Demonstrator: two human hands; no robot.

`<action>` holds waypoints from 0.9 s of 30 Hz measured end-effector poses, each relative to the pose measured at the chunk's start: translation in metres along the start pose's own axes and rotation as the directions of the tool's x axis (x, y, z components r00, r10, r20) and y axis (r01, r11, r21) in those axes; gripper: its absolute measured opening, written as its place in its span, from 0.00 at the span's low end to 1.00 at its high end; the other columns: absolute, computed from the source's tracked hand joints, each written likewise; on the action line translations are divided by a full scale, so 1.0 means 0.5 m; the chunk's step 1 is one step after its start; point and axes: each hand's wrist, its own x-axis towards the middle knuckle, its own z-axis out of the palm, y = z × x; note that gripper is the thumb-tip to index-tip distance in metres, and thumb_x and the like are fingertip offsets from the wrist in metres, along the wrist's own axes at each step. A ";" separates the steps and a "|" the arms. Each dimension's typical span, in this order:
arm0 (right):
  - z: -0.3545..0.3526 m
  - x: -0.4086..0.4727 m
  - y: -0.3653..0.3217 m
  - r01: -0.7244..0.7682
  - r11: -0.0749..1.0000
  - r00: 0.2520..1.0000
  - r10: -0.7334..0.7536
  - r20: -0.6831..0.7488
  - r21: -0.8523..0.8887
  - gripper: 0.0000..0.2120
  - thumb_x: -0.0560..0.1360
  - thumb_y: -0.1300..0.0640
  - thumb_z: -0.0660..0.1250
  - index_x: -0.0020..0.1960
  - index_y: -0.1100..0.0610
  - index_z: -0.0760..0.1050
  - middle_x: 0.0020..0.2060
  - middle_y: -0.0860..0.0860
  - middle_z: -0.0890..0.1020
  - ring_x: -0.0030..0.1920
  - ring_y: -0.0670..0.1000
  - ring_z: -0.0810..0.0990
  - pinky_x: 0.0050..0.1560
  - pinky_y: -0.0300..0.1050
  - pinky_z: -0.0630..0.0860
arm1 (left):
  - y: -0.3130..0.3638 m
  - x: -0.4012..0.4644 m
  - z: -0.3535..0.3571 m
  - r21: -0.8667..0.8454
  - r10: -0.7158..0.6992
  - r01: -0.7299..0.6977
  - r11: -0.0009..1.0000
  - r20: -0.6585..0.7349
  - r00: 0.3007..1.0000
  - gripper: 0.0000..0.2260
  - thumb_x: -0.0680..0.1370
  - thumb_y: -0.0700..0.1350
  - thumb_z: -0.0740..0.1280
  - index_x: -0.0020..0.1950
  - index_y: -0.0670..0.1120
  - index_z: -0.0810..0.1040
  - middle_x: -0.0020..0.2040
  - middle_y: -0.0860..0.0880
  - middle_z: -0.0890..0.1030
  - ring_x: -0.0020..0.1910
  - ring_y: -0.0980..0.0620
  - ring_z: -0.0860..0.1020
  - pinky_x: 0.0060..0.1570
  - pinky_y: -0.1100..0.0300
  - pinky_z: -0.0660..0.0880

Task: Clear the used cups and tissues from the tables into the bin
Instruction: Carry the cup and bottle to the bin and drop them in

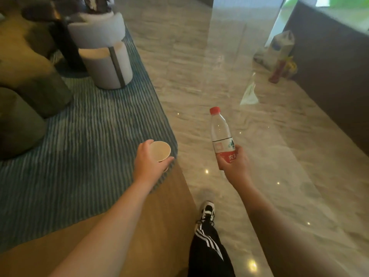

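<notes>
My left hand (146, 161) grips a beige paper cup (160, 150) from the side, its open mouth tilted toward the camera, over the edge of the blue striped rug (89, 140). Out over the marble floor, my right hand (232, 163) holds a clear plastic water bottle (220, 132) by its red label, red cap up. No bin or tissues can be made out clearly.
A white round stool (105, 62) and dark green seats (30, 80) stand on the rug at left. A white bag and red items (281, 54) lie on the floor by a dark wall at right. My shoe (207, 211) steps on the marble floor (199, 76).
</notes>
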 end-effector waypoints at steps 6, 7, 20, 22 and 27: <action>0.034 0.410 -0.092 0.078 0.996 0.987 -0.072 0.143 -0.035 0.22 0.67 0.46 0.72 0.57 0.46 0.67 0.44 0.50 0.80 0.41 0.49 0.81 0.35 0.46 0.78 | 0.098 0.327 0.170 0.013 -0.063 0.064 0.998 -0.034 0.997 0.36 0.63 0.54 0.79 0.65 0.45 0.68 0.61 0.46 0.70 0.57 0.45 0.72 0.49 0.58 0.66; 0.039 0.472 -0.114 0.091 0.995 0.985 -0.083 0.152 -0.049 0.23 0.67 0.45 0.72 0.57 0.47 0.68 0.44 0.50 0.80 0.42 0.50 0.81 0.38 0.47 0.78 | 0.115 0.378 0.193 0.015 -0.073 0.073 0.997 -0.041 0.997 0.36 0.63 0.54 0.79 0.65 0.45 0.68 0.61 0.46 0.70 0.57 0.45 0.72 0.49 0.58 0.66; 0.230 1.159 -0.320 0.172 0.981 0.962 -0.147 0.232 -0.094 0.25 0.65 0.46 0.70 0.59 0.50 0.69 0.44 0.51 0.81 0.40 0.49 0.80 0.33 0.47 0.76 | 0.200 1.029 0.426 0.050 -0.085 0.090 0.995 -0.089 0.992 0.35 0.64 0.54 0.78 0.66 0.45 0.67 0.61 0.46 0.72 0.55 0.48 0.72 0.47 0.57 0.67; 0.296 1.284 -0.363 0.198 0.976 0.956 -0.170 0.240 -0.093 0.24 0.65 0.47 0.70 0.59 0.49 0.69 0.43 0.51 0.81 0.38 0.49 0.80 0.30 0.43 0.72 | 0.194 1.163 0.449 0.045 -0.062 0.068 0.997 -0.111 0.992 0.35 0.65 0.54 0.78 0.65 0.45 0.67 0.60 0.46 0.71 0.53 0.49 0.71 0.46 0.57 0.67; 0.459 1.584 -0.515 0.219 0.971 0.947 -0.189 0.261 -0.095 0.22 0.65 0.46 0.70 0.56 0.47 0.67 0.43 0.51 0.82 0.39 0.51 0.80 0.34 0.46 0.76 | 0.189 1.512 0.471 0.035 -0.043 0.048 0.998 -0.135 0.990 0.34 0.64 0.52 0.78 0.64 0.44 0.68 0.60 0.44 0.71 0.56 0.45 0.72 0.50 0.54 0.71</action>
